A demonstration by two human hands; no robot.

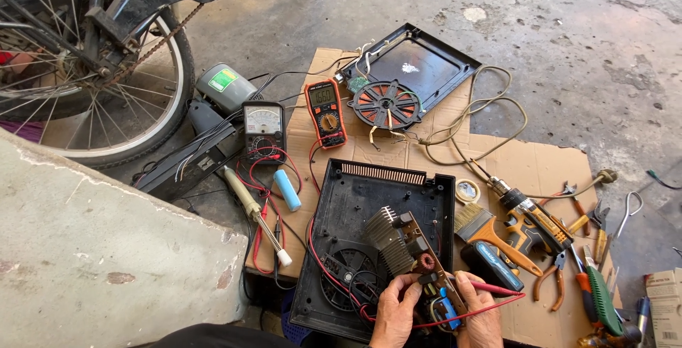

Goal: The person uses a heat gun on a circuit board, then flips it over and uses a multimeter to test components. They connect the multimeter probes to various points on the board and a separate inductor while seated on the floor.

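Bottom centre of the frame: both hands on the circuit board (419,266), which sits tilted in the open black housing (355,199) of what looks like an induction cooker. Left hand (393,312) is closed on the board's lower edge, steadying it. Right hand (482,316) is pinched on a red probe (494,289) — its tip aimed left at the board. Where the tip lands I can't tell; fingers hide it.

Board carries a finned heatsink (387,238) and a small toroid coil (426,261); the fan (348,273) sits in the housing below left of it.

Red leads run from the hands up the left side toward the orange multimeter (326,112), upper centre, display lit. An analog meter (263,129) is just left of it. The copper coil disc (387,104) lies on the glass top panel (426,60), upper centre.

Step in hand, as I read it: probing the board for a reading. Next move needs the tip held still on one point, board kept from rocking, eyes up to the meter — and no bridging adjacent joints.

Right of the housing on the cardboard (533,163): brush (479,224), drill (529,213), pliers (558,273), screwdrivers. Solder sucker (256,213) and blue cell (288,189) to the left. Bicycle wheel (92,64) upper left.
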